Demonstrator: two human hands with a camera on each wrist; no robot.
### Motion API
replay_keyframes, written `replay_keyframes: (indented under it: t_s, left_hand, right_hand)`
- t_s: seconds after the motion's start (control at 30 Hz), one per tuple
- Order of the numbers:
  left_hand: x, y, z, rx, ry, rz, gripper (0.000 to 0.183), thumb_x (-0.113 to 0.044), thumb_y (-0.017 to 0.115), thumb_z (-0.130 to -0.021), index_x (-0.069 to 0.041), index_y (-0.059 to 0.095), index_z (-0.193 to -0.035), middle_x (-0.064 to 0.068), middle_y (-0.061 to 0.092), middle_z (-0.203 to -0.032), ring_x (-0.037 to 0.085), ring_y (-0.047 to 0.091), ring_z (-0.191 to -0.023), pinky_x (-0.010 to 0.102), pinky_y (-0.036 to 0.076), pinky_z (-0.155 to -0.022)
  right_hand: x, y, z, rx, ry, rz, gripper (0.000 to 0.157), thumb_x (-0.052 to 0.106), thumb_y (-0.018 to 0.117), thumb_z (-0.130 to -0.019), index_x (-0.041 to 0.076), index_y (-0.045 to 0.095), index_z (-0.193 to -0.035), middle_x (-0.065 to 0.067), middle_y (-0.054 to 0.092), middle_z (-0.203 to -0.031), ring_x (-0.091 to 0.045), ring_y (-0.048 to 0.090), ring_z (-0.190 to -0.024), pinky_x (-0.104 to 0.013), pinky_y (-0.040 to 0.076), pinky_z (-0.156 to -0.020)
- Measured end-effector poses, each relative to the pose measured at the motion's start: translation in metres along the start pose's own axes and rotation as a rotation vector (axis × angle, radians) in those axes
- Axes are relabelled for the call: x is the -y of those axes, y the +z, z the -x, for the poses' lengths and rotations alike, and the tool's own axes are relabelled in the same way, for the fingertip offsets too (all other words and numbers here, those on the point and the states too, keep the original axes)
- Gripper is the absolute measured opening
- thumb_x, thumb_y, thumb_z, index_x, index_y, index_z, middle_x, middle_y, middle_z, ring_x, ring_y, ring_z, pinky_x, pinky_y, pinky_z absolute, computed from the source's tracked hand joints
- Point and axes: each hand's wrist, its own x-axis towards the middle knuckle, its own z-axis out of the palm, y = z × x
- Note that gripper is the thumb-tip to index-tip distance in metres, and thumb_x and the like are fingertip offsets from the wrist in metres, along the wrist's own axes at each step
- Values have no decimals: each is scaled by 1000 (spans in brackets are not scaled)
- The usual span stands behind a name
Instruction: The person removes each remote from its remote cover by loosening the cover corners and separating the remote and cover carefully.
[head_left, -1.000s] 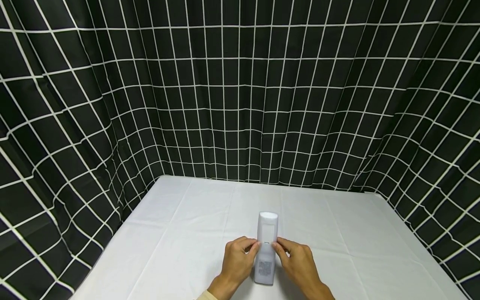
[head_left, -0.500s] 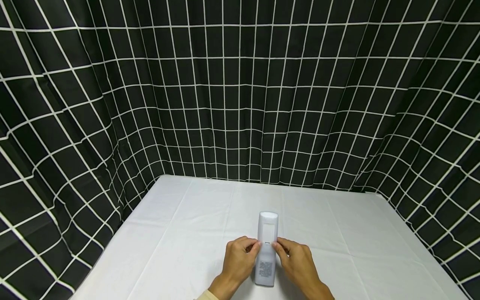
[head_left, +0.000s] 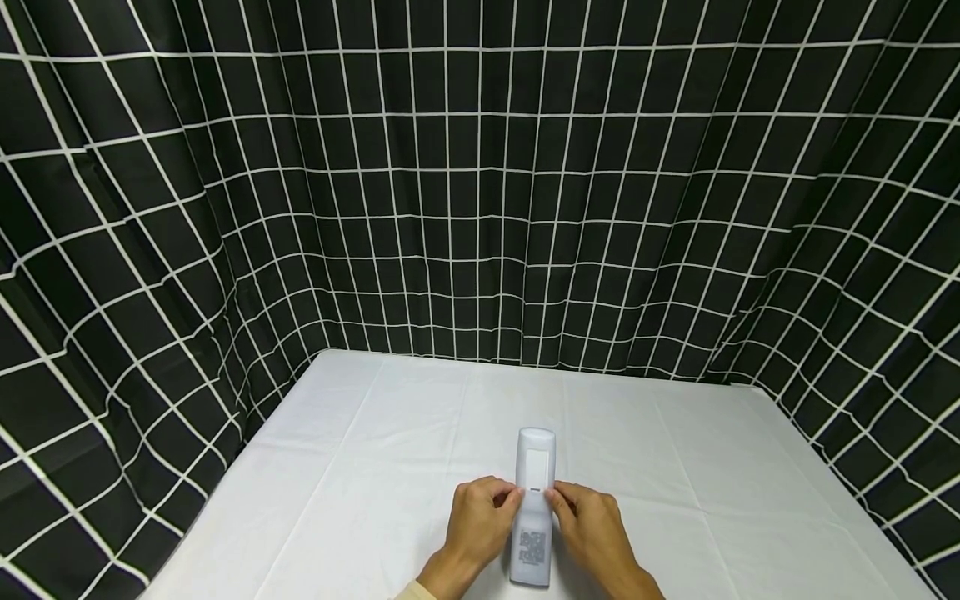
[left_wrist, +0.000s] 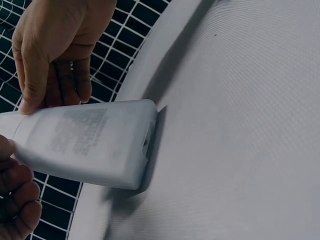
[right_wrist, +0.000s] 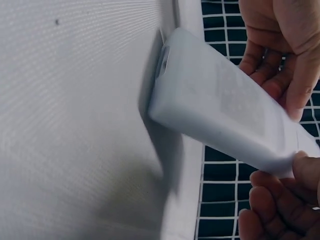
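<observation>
Remote (head_left: 535, 507) is shifting nearer; left hand (head_left: 478, 520) and right hand (head_left: 594, 523) are pinching its sides, apparently positioning it, next move needing even pressure.

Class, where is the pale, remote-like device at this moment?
In the head view, the device is low and just right of centre, held along its sides between the left hand and the right hand, over the white tablecloth.

Smooth plastic device (head_left: 534, 518) (matt-looking).

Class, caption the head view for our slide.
Left hand and right hand pinch a white remote before a gridded curtain.
</observation>
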Motion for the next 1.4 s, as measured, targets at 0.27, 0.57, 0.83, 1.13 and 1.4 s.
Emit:
replay_keyframes:
  t_s: [0.27, 0.57, 0.83, 1.13, 1.4]
  left_hand:
    - [-1, -2, 2, 96, -53, 7, 7, -4, 71, -86, 2, 73, -82, -5, 65, -70, -1, 54, -59, 16, 48, -54]
    - [0, -2, 5, 145, -80, -31, 7, -3, 71, -86, 2, 73, -84, -1, 67, -74, 1, 57, -64, 18, 50, -58]
    - [4, 4, 8, 137, -84, -158, 6, -7, 73, -83, -2, 75, -87, -9, 65, -73, 6, 56, -72, 26, 49, -66]
    - [6, 6, 11, 141, -118, -215, 11, -8, 73, -82, 0, 75, -89, -9, 64, -74, 5, 48, -75, 26, 47, -67]
    - [8, 5, 14, 191, -164, -210, 12, -7, 73, -83, 2, 74, -91, -6, 63, -74, 5, 46, -73, 25, 46, -64]
  right_hand:
    - [-1, -2, 1, 72, 53, 2, 21, 9, 63, -93, -9, 69, -103, -15, 71, -89, -30, 69, -83, -37, 56, -68]
    - [-3, 0, 1, 126, 88, 9, 22, 10, 60, -95, -9, 69, -102, -14, 71, -87, -30, 69, -81, -40, 56, -70]
    - [-5, 3, 0, 123, 123, 54, 20, 13, 63, -94, -5, 72, -99, -12, 71, -86, -30, 69, -81, -41, 56, -68]
    - [-9, 8, -2, 125, 111, 97, 16, 13, 65, -93, 0, 75, -94, -8, 71, -81, -23, 67, -76, -38, 55, -63]
    - [-11, 11, -2, 168, 140, 89, 16, 10, 64, -92, -3, 74, -92, -7, 70, -79, -23, 67, -74, -39, 56, -64]
